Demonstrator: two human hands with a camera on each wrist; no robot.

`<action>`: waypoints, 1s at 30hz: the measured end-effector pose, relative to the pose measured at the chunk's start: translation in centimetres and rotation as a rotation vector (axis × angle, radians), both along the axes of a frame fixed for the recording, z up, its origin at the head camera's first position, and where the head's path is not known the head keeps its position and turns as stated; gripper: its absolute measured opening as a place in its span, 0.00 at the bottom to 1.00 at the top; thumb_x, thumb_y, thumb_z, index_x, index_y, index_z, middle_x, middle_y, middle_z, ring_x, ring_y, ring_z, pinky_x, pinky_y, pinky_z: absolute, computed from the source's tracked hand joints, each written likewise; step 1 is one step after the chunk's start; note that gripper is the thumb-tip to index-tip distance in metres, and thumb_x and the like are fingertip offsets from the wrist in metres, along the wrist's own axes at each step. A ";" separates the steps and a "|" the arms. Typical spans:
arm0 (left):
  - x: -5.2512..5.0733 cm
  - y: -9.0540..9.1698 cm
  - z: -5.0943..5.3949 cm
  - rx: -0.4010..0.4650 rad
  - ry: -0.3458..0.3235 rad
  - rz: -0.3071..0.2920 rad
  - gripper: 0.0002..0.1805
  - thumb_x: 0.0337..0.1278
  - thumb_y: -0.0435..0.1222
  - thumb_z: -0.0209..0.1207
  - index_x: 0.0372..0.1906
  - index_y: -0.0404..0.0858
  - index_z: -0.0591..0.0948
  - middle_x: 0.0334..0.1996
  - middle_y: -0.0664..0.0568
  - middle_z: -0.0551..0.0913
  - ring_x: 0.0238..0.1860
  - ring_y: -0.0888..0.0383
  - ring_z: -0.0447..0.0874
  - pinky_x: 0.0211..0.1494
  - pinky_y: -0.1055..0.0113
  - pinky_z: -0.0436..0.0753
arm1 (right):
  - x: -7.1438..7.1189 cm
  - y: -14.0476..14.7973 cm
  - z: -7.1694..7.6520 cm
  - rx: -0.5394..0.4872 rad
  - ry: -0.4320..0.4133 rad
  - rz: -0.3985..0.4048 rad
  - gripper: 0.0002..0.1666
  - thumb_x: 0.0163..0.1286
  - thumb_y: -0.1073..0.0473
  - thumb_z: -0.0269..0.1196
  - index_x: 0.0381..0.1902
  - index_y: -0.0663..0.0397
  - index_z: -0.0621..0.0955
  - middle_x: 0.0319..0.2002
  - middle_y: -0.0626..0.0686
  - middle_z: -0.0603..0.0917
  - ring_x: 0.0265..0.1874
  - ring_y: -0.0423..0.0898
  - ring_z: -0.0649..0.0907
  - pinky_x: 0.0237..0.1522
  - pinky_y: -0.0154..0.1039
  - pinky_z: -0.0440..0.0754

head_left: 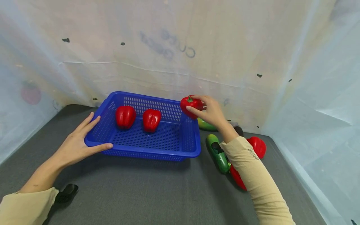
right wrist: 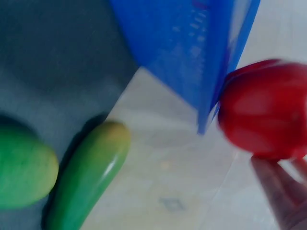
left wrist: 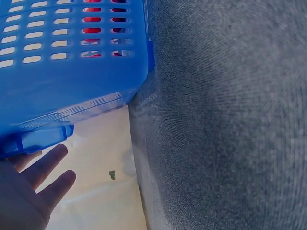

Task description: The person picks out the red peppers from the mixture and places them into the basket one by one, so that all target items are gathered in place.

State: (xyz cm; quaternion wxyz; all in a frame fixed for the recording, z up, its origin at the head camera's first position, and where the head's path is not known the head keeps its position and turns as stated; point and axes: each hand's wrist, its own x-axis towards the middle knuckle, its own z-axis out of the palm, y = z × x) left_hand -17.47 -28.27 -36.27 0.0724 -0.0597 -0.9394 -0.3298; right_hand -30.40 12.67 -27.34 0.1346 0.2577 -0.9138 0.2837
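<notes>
A red bell pepper (head_left: 188, 106) with a green stem is held by my right hand (head_left: 209, 111), thumb and fingers around it, at the right rim of the blue basket (head_left: 146, 151). In the right wrist view this bell pepper (right wrist: 266, 112) is beside the basket's edge (right wrist: 206, 86). Two more red bell peppers, one at the left (head_left: 125, 117) and one near the middle (head_left: 152, 120), lie in the basket. My left hand (head_left: 77, 142) rests at the basket's left corner, fingers spread and fairly straight, thumb along the front rim; the left wrist view shows its fingers (left wrist: 45, 165) beside the rim.
Right of the basket lie a dark green vegetable (head_left: 217, 154), a yellow-green one (head_left: 206, 125) and more red peppers (head_left: 257, 147), partly hidden by my right arm. A black object (head_left: 67, 192) is by my left wrist. Plastic-covered walls (head_left: 225, 47) enclose the grey surface (head_left: 135, 193).
</notes>
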 end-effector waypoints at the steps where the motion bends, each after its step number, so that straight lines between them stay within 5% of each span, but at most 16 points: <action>1: 0.0 0.0 0.0 0.000 0.000 0.000 0.60 0.46 0.57 0.67 0.77 0.46 0.43 0.77 0.44 0.32 0.71 0.25 0.37 0.57 0.20 0.50 | 0.0 -0.2 0.0 -0.001 -0.015 -0.016 0.31 0.63 0.43 0.64 0.60 0.52 0.77 0.53 0.55 0.82 0.45 0.51 0.83 0.44 0.45 0.85; 14: 0.0 0.0 -0.1 -0.001 -0.011 0.003 0.60 0.46 0.57 0.67 0.77 0.46 0.42 0.77 0.44 0.32 0.71 0.25 0.37 0.57 0.20 0.51 | -0.1 -3.8 0.5 -0.018 -0.138 -0.156 0.29 0.63 0.42 0.63 0.57 0.52 0.79 0.54 0.55 0.82 0.51 0.52 0.80 0.48 0.46 0.83; 19: 0.0 -0.1 -0.3 0.007 -0.025 -0.006 0.60 0.47 0.57 0.66 0.77 0.46 0.42 0.77 0.44 0.31 0.72 0.26 0.37 0.56 0.20 0.51 | -0.1 -4.9 0.6 0.000 -0.248 -0.229 0.30 0.63 0.41 0.62 0.57 0.53 0.79 0.55 0.56 0.81 0.52 0.53 0.80 0.49 0.46 0.83; 30: -0.2 0.0 -0.1 0.007 -0.027 -0.008 0.59 0.47 0.58 0.66 0.77 0.46 0.42 0.77 0.44 0.31 0.72 0.25 0.37 0.56 0.20 0.52 | -1.0 -6.7 0.0 0.170 -0.323 -0.280 0.30 0.60 0.40 0.64 0.48 0.58 0.83 0.49 0.58 0.84 0.49 0.54 0.81 0.49 0.45 0.81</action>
